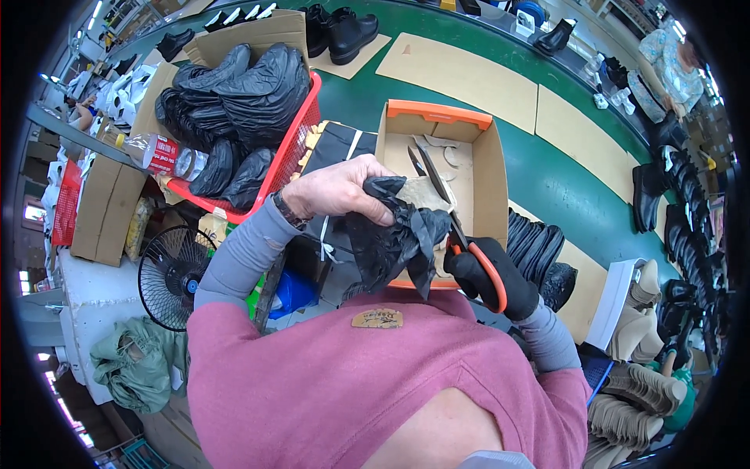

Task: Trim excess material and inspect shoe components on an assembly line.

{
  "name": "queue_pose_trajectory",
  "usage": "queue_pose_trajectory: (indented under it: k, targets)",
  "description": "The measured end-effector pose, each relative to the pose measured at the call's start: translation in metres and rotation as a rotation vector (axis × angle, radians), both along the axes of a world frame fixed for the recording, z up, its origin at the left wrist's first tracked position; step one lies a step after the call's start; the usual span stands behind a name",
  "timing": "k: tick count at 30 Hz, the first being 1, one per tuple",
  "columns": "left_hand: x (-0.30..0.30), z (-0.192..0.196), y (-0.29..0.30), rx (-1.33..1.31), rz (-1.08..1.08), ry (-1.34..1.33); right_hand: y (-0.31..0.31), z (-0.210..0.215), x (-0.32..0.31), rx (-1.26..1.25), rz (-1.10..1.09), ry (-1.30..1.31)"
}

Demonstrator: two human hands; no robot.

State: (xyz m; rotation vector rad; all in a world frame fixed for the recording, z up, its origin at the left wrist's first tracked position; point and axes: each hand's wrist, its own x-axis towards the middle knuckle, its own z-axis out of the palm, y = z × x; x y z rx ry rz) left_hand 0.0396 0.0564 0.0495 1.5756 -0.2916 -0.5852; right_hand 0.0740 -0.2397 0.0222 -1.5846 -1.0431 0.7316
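Observation:
My bare left hand [344,190] is closed on a crumpled, thin black sheet [391,234], whose loose folds hang down in front of my chest. Whether it is plastic or soft leather I cannot tell. In a black glove, my right hand [512,291] grips scissors [490,275] with orange handles. Their dark blades stand apart and point up and away, just right of the sheet. Behind them is an open cardboard box [488,168] with an orange edge, holding pale curved scraps [448,156] and a cream-coloured piece [422,193].
Left of the box, a red plastic basket [301,141] holds black bundles [262,90]. A stack of black pieces [539,242] lies right of the box. Beyond runs a green table [508,144] with cardboard sheets [461,70] and black boots [351,35]. A fan [178,270] stands at my left.

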Motion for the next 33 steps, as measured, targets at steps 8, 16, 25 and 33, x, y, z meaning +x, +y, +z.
queue_pose_trajectory:
  k: [8,16,25,33]
  targets:
    - [0.002,-0.028,0.001,-0.332,0.201,0.445,0.007,-0.033,0.01,0.04,0.028,0.114]
    - [0.003,0.001,-0.029,0.183,0.325,-0.189,0.027,-0.082,0.054,-0.353,0.121,-0.344]
    - [0.007,0.014,-0.051,0.281,0.29,-0.919,0.037,-0.03,0.086,0.121,-0.159,0.634]
    - [0.011,0.017,-0.059,0.249,0.153,-0.978,0.017,0.073,0.068,-0.099,-0.039,0.202]
